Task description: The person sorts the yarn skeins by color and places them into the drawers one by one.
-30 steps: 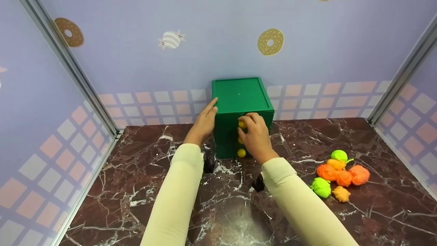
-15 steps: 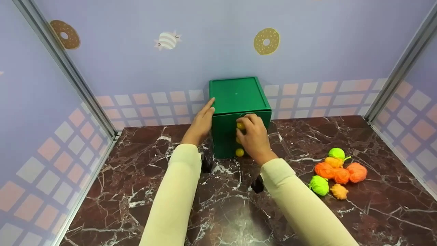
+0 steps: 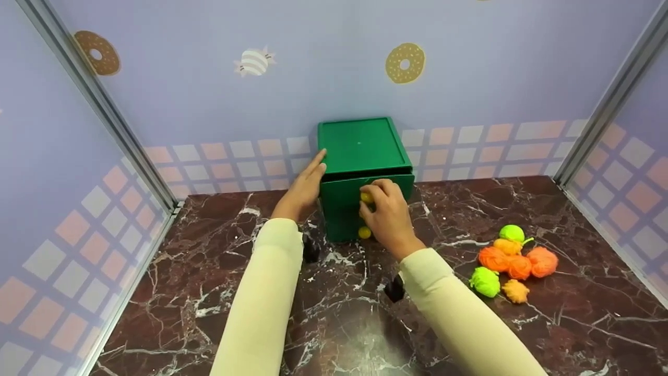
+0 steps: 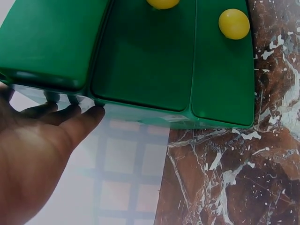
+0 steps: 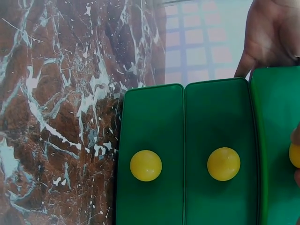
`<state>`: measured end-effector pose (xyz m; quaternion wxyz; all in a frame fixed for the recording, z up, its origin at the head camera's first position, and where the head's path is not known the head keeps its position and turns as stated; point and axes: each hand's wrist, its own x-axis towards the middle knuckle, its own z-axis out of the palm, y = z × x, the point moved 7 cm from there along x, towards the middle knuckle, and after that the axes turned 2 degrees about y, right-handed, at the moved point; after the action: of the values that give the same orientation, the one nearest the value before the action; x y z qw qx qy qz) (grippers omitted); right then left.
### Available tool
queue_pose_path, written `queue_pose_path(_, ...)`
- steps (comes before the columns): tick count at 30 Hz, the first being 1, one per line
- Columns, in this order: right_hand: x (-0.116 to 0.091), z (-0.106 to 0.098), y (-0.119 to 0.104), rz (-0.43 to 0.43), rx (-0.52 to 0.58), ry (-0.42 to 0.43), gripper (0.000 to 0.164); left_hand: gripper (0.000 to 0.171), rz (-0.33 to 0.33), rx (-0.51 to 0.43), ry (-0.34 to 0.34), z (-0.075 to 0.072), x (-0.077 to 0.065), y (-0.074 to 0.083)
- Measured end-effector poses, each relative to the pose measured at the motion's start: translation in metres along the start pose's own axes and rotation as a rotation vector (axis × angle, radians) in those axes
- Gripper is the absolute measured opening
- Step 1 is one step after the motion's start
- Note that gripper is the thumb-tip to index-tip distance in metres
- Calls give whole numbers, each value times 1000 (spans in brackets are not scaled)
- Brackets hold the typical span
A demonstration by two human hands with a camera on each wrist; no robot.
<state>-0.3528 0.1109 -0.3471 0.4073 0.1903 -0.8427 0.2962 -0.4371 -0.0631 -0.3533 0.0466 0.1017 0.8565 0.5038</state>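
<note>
A small green cabinet (image 3: 362,143) with three stacked drawers stands against the back wall. Each drawer front carries a round yellow knob; the middle knob (image 5: 223,164) and bottom knob (image 5: 146,165) show fully in the right wrist view. My right hand (image 3: 389,216) pinches the top drawer's knob (image 5: 295,155) between thumb and fingers. That top drawer (image 3: 339,189) juts out slightly, with a dark gap under the cabinet's top. My left hand (image 3: 303,189) rests along the cabinet's left side, fingers extended, as the left wrist view also shows.
On the right of the dark marbled tabletop (image 3: 209,271) lies a cluster of yarn balls: green (image 3: 485,282), orange (image 3: 519,267) and yellow-orange (image 3: 515,291). Patterned walls (image 3: 323,68) enclose the back and both sides.
The top drawer has come forward a little with my right hand on its knob, and a gap has appeared above it. My left hand stays at the cabinet's side.
</note>
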Motion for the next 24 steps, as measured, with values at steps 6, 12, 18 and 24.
queue_pose_path(6,-4,-3,-3,-11,9,22,23,49,13,33,-6,-1,2,-1)
queue_pose_path(12,-8,-6,-6,-5,6,20,21,50,28,52,-25,-2,1,0)
queue_pose_path(18,-12,-9,-8,0,2,16,21,51,22,44,-40,-1,1,0)
queue_pose_path(24,-15,-13,-12,-16,-3,29,22,50,11,44,-45,-2,3,1)
